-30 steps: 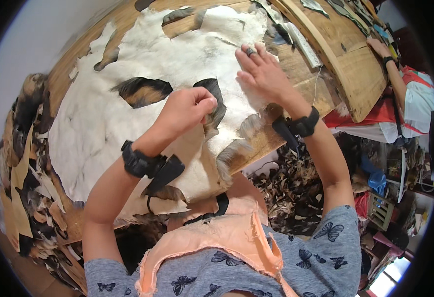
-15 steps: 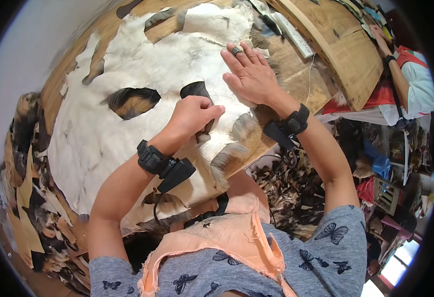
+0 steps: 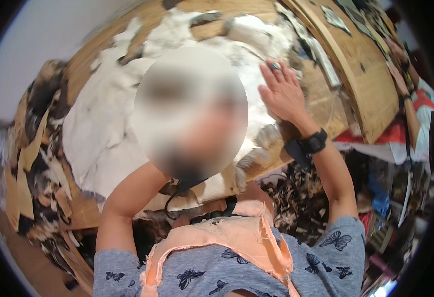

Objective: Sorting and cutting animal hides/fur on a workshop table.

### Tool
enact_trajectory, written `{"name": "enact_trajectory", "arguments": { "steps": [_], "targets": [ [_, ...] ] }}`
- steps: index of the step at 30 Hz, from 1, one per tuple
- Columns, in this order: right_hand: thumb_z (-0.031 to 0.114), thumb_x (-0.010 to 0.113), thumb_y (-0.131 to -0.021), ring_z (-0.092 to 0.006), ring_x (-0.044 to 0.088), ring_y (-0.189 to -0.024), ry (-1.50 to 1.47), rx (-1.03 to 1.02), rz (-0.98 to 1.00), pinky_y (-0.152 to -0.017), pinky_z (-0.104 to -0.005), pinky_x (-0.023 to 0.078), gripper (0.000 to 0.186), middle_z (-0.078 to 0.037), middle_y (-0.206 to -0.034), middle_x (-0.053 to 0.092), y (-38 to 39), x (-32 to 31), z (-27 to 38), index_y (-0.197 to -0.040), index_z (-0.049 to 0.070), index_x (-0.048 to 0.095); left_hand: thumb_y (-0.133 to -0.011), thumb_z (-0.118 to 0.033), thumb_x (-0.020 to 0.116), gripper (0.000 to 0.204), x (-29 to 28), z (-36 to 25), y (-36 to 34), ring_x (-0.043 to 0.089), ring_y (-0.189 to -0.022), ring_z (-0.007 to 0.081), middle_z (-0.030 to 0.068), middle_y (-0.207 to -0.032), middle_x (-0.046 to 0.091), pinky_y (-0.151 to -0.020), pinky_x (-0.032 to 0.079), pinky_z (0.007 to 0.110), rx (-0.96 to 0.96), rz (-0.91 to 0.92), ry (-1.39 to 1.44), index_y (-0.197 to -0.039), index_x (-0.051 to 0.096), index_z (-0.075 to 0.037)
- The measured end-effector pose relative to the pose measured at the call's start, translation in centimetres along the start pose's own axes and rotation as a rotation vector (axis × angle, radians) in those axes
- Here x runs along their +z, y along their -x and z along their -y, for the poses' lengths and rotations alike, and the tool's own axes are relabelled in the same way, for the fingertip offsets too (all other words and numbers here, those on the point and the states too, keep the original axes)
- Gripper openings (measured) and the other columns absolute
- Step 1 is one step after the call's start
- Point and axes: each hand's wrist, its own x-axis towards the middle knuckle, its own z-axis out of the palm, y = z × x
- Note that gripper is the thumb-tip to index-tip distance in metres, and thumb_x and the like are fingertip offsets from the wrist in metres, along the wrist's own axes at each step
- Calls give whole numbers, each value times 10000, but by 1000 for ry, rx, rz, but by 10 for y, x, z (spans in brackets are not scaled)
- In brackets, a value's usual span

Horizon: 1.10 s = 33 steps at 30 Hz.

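- Upon the tan wooden table (image 3: 321, 99): broad white hide with grey fur fringes (image 3: 98, 128), spread out.
- Toward the table's right side: right hand (image 3: 285, 94), flat, fingers extended, apparently resting on the hide; even palm pressure should best prevent creasing.
- Nearer the table's front edge: left hand (image 3: 214, 126), blurred, grip indeterminable.

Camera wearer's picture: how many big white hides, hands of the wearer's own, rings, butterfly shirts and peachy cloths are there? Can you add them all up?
White hide: 1, counted as one spread
Hands: 2, right hand and blurred left hand
Ring: 1
Butterfly shirt: 1
Peach cloth: 1
Total: 6
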Motion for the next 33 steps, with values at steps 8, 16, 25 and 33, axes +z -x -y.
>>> {"name": "enact_trajectory", "arguments": {
  "steps": [8,16,25,33],
  "targets": [
    [402,374,-887,-288,202,-1349,40,15,41,-1083,-428,146,562,-86,-1431,305,1,-1,-3,-1384,147,311,-826,-211,557,210,-98,61,88,592,-715,266,141,-805,611,-662,460,332,-19,-439,-188,-875,635,-23],
    [197,528,-838,-375,396,-1190,15,-162,64,-976,-461,319,429,-157,-1204,504,-17,-28,1,-1242,76,452,-825,-188,580,200,-166,86,96,574,-701,114,41,-801,633,-637,457,248,-191,-584,-269,-923,644,-27],
    [112,530,-823,-314,538,-929,-482,-506,94,-812,-390,434,265,-150,-936,595,-104,-47,84,-1069,24,577,-704,-83,621,181,-159,71,7,582,-843,184,62,-872,624,-780,459,295,116,-383,-292,-879,652,-50],
    [219,457,-879,-293,480,-1068,-233,-414,55,-888,-381,390,366,-132,-1017,542,-163,26,87,-1224,105,504,-671,-34,653,149,-139,81,-38,530,-901,255,52,-879,620,-810,445,335,496,-393,-525,-814,647,-76]
  ]
}}
